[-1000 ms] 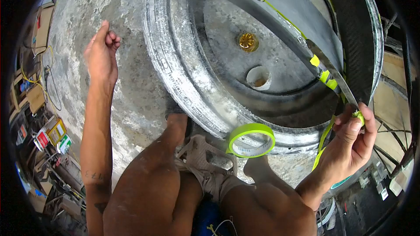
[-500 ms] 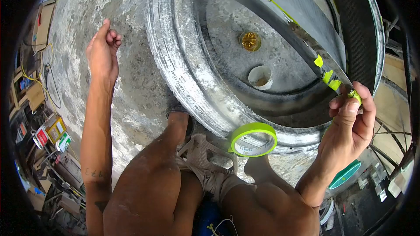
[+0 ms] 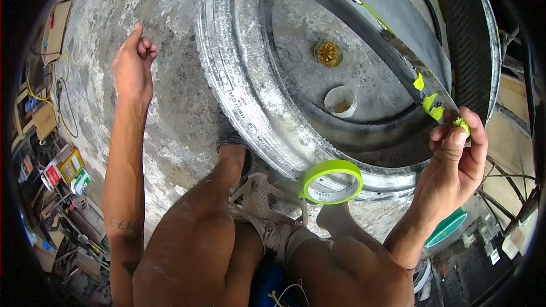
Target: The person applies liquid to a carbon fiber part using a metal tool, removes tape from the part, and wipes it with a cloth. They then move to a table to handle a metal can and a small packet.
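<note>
My right hand [image 3: 455,156] pinches the end of a narrow, dark blade-like strip [image 3: 424,71], where yellow-green tape [image 3: 462,126] is wrapped. The strip runs along the edge of a grey, curved part [image 3: 392,14], and I cannot make out exactly what it is. Torn bits of the same tape [image 3: 433,107] stick to the part just beyond my fingers. Off to the left, my left hand [image 3: 133,65] hangs over the floor, loosely curled with one digit stretched out, and nothing shows in it. A roll of green masking tape [image 3: 332,182] rests against the near side of the tire.
A dusty tire [image 3: 250,102] lies flat under the part. Inside its ring stand a cup of amber liquid [image 3: 328,55] and a white cup [image 3: 340,101]. Boxes and cans [image 3: 71,165] crowd the left edge. A green lid-like object [image 3: 446,228] is at lower right.
The tire and the curved part appear shifted slightly to the right and down in view. My right hand keeps its pinch; my left hand has barely moved.
</note>
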Demonstrator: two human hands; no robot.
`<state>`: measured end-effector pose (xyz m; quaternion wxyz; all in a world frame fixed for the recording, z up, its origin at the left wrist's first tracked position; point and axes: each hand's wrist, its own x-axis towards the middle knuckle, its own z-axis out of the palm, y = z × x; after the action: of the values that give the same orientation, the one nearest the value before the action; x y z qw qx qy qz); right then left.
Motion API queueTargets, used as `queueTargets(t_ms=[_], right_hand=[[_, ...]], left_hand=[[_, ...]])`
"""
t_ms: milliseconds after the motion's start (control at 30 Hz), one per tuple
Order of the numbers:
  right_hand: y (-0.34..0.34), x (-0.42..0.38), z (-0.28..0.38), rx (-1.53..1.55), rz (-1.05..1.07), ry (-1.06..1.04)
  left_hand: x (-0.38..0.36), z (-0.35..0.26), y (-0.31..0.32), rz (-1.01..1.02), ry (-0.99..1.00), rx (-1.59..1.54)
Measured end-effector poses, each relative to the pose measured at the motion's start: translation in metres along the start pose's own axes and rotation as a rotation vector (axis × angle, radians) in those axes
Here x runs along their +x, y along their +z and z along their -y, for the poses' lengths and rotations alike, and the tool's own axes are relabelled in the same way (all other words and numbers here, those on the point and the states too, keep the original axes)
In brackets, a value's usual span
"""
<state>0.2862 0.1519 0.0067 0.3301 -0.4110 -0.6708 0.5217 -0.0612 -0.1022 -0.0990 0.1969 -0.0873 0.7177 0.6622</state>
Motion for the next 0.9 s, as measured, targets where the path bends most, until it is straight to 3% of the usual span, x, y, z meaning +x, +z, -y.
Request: queueTargets(t_ms=[400, 533, 900], right_hand=[[-0.005, -0.009, 0.002, -0.092, -0.086, -0.108], [-0.013, -0.008, 0.006, -0.080, -0.009, -0.139], [0.004, 0.021, 0.044, 0.142, 0.098, 0.068]], left_hand=[[-0.001, 0.002, 0.001, -0.053, 0.017, 0.052], [0.005, 0.007, 0.001, -0.087, 0.025, 0.101], [0.002, 0.057, 0.031, -0.088, -0.120, 0.022]])
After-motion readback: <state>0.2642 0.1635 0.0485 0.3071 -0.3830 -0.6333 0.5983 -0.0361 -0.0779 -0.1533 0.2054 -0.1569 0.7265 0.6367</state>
